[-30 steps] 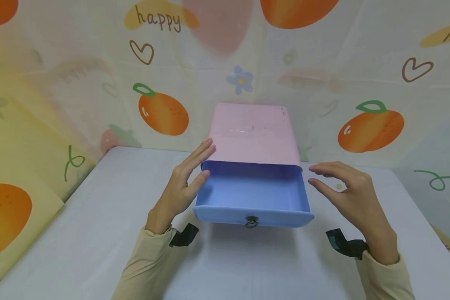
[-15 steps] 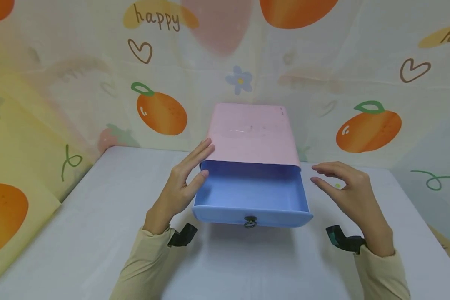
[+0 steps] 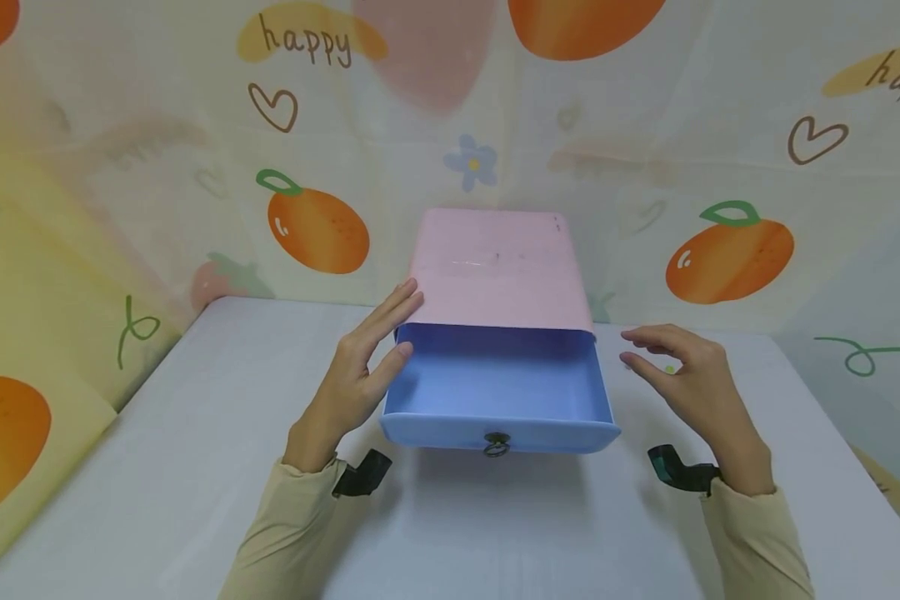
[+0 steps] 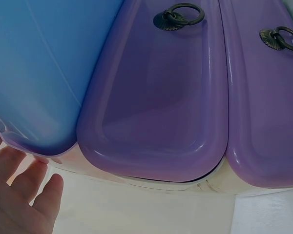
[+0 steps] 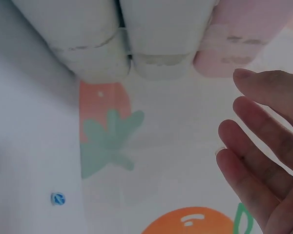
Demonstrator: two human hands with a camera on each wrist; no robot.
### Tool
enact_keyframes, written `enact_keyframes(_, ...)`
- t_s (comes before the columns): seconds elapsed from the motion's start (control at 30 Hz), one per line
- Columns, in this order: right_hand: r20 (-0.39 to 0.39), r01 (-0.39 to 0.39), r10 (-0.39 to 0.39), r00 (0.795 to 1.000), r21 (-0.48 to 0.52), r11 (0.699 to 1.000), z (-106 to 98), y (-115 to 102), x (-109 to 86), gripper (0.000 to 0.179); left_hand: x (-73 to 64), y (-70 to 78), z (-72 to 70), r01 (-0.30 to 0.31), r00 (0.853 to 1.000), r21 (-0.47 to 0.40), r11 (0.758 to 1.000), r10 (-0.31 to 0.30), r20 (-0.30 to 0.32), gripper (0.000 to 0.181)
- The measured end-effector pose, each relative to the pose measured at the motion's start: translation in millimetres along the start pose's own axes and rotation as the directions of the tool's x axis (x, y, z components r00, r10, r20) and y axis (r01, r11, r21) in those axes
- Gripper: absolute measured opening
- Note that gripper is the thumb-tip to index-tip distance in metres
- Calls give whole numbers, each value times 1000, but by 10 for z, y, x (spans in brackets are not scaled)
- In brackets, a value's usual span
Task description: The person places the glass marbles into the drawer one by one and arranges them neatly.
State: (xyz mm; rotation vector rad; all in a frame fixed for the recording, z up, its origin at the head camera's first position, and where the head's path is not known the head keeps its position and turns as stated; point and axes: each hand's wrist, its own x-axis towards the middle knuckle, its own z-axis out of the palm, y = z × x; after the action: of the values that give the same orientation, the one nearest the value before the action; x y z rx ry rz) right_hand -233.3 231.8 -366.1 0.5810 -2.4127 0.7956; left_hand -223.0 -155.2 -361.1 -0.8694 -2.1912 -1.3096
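A small drawer cabinet has a pink top casing [image 3: 502, 267] and a blue drawer [image 3: 502, 375] pulled out toward me, bare inside. A metal ring pull [image 3: 497, 444] hangs on the drawer's front. My left hand [image 3: 348, 383] lies along the cabinet's left side, fingertips at the pink casing's edge and thumb by the drawer's side wall. In the left wrist view, its fingers [image 4: 27, 183] reach the casing below the blue drawer. My right hand [image 3: 690, 375] hovers off the cabinet's right side, fingers loosely bent, holding nothing.
Two closed purple drawers [image 4: 161, 92] with ring pulls sit under the blue one. A small blue-and-white item [image 5: 58, 198] lies on the white table surface [image 3: 217, 467]. Behind stands a fruit-patterned cloth backdrop [image 3: 607, 100]. Dark wrist mounts [image 3: 363, 473] stick out from both sleeves.
The right hand has drifted slightly away from the cabinet's right side. The left hand and the pulled-out drawer keep their places, while the head view has shifted a little.
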Motion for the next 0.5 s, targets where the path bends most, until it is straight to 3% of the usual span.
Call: enact_keyframes(0.5, 72, -111, 109, 991, 22, 994, 189, 226, -41, 29, 1, 3, 2, 5, 1000, 16, 1000, -5, -2, 53)
